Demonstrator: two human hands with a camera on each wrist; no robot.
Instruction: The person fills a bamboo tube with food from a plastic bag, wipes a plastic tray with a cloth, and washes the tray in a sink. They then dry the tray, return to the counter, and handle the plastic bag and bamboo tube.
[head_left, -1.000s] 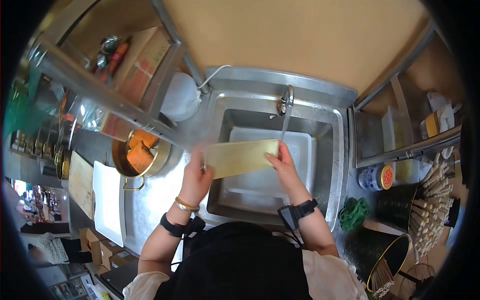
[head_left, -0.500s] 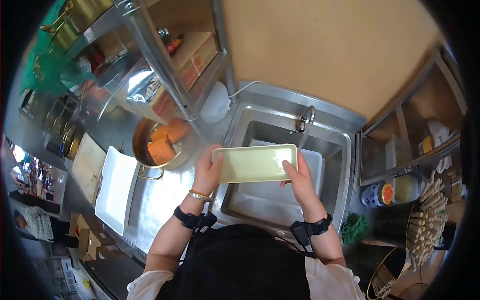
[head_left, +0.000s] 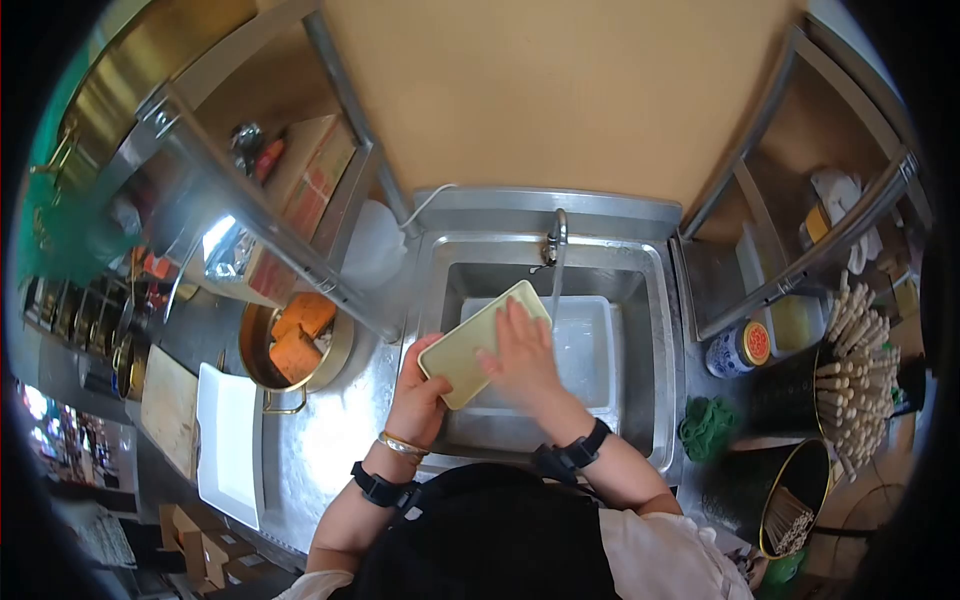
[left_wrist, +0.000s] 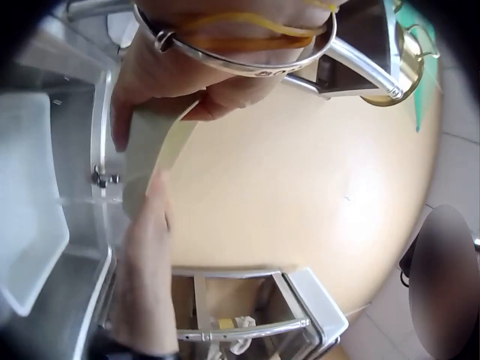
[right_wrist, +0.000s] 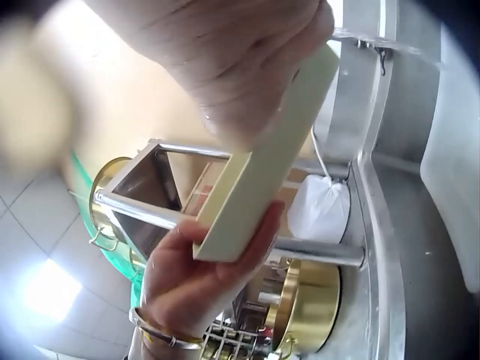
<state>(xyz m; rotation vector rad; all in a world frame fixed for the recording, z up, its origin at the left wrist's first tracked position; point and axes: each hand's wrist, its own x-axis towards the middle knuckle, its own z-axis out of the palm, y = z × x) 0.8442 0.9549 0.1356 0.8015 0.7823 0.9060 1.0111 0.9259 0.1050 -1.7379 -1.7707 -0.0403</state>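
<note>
A pale yellow-green rectangular tray [head_left: 460, 350] is held tilted over the metal sink [head_left: 655, 350]. The left hand [head_left: 413, 402] grips its lower left end, thumb over the rim and fingers underneath, as the right wrist view also shows. Inside the tray, the right hand [head_left: 522, 365] lies with extended fingers on the inner face. Water runs from the faucet [head_left: 559, 232] just beyond the tray's upper corner. Down in the sink sits a whitish translucent tub [head_left: 592, 350].
Left of the sink stand a brass pot [head_left: 340, 365] with orange chunks, a white tray [head_left: 230, 440] and a cutting board [head_left: 170, 410]. On the right are a blue-and-white jar [head_left: 728, 355], a green scrubber [head_left: 707, 428] and black containers of sticks. Metal shelving rises on both sides.
The tray has turned from level to slanting, its right end raised, and moved slightly left. The right hand has let go of the tray's right end and now lies inside it.
</note>
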